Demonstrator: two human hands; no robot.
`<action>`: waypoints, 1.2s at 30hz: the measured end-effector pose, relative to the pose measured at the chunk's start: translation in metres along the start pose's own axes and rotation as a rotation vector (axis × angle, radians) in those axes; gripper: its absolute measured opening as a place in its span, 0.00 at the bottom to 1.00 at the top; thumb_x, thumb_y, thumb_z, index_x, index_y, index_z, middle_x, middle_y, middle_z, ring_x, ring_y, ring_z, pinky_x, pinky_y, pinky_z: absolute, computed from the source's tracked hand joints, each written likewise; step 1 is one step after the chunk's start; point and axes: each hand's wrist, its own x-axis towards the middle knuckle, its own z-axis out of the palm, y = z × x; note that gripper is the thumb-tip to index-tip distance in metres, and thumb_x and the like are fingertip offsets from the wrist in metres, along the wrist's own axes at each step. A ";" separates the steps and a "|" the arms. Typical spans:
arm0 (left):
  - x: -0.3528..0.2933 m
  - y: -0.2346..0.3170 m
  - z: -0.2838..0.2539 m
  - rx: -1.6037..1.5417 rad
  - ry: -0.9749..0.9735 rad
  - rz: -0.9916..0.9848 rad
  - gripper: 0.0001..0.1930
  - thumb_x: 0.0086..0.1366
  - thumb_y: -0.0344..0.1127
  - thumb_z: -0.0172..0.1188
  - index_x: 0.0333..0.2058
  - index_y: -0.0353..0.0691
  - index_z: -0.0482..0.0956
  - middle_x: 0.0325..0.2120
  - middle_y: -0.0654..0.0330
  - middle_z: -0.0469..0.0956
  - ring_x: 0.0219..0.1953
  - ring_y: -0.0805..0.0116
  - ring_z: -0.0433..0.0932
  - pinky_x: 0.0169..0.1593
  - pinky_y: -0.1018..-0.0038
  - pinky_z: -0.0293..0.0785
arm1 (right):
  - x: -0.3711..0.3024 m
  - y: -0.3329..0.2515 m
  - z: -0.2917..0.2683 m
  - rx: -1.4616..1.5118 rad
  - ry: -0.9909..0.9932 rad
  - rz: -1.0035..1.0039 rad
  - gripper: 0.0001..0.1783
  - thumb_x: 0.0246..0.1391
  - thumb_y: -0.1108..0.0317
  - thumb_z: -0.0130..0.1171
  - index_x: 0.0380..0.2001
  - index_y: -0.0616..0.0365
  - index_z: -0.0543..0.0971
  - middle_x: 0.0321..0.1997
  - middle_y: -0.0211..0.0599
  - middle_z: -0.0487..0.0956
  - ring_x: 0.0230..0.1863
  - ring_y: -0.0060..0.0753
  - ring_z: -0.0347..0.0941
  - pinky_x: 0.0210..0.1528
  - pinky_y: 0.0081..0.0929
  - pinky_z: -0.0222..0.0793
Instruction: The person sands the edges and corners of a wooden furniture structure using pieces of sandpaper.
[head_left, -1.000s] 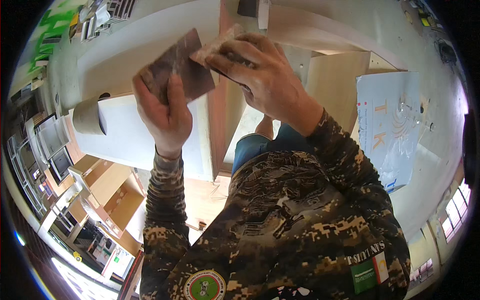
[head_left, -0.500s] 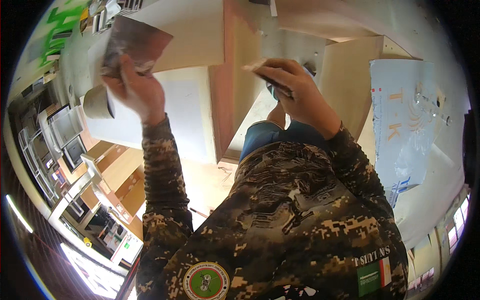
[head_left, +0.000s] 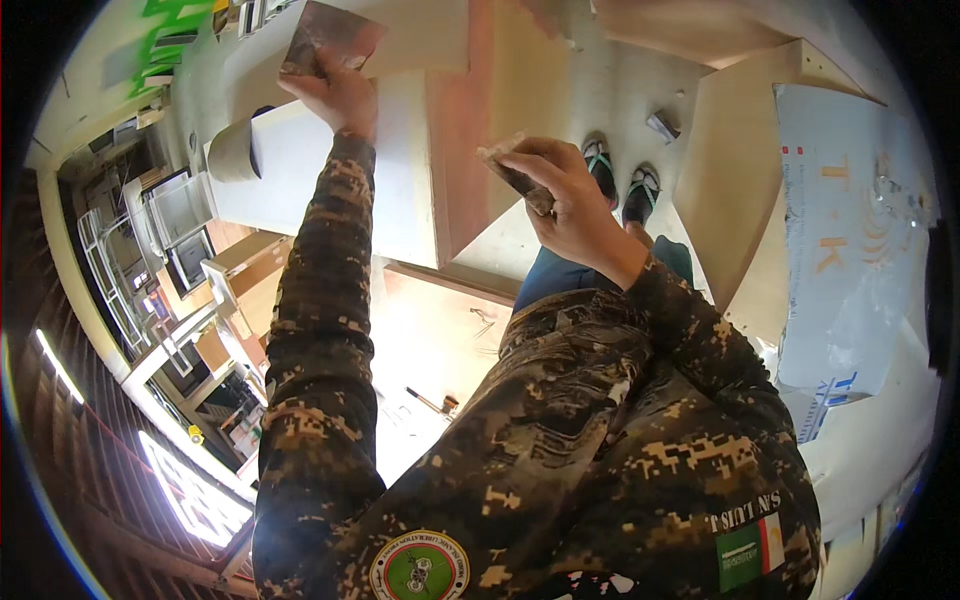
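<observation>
My left hand (head_left: 345, 100) is raised at the upper left, fingers closed on a flat, dark brownish square plate (head_left: 325, 40) with pale smears near the fingers. Below the plate lies a pale wooden panel. My right hand (head_left: 590, 210), lower and near the middle, grips a small flat dark scraper-like piece (head_left: 520, 180) between thumb and fingers. Pale, crusty material coats its far edge. This piece is close to the reddish-brown strip (head_left: 455, 170) on a white-faced panel (head_left: 395, 180); whether they touch, I cannot tell.
A curled beige sheet (head_left: 233, 150) rests by the white panel's left end. At right a light blue printed board (head_left: 845, 250) leans near wooden panels (head_left: 740, 150). My sandalled feet (head_left: 640, 190) stand on the floor. A brush-like tool (head_left: 430, 400) lies on a lower pale surface.
My left hand and its plate have moved up and to the right in view. The right hand has dropped slightly, and the view has shifted, bringing my feet into sight.
</observation>
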 end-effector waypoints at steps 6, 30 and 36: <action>0.001 -0.002 0.000 0.060 -0.039 0.022 0.16 0.70 0.30 0.51 0.49 0.32 0.55 0.45 0.44 0.71 0.49 0.53 0.73 0.55 0.62 0.70 | -0.001 -0.001 0.020 -0.086 0.058 -0.022 0.32 0.42 0.85 0.59 0.54 0.49 0.75 0.57 0.44 0.71 0.58 0.54 0.65 0.59 0.46 0.66; -0.100 0.126 -0.087 -0.878 -0.460 -0.578 0.16 0.66 0.26 0.57 0.50 0.30 0.65 0.42 0.53 0.77 0.41 0.66 0.79 0.38 0.73 0.82 | 0.032 -0.099 0.021 0.027 0.323 -0.458 0.21 0.65 0.68 0.50 0.56 0.71 0.72 0.57 0.59 0.72 0.59 0.55 0.68 0.60 0.41 0.63; -0.110 0.113 -0.102 -0.839 -0.238 -0.437 0.16 0.66 0.25 0.57 0.50 0.29 0.64 0.43 0.52 0.77 0.42 0.66 0.79 0.44 0.73 0.79 | 0.014 -0.087 0.056 -0.132 0.285 -0.490 0.21 0.63 0.72 0.53 0.59 0.58 0.71 0.55 0.48 0.73 0.56 0.46 0.69 0.56 0.37 0.68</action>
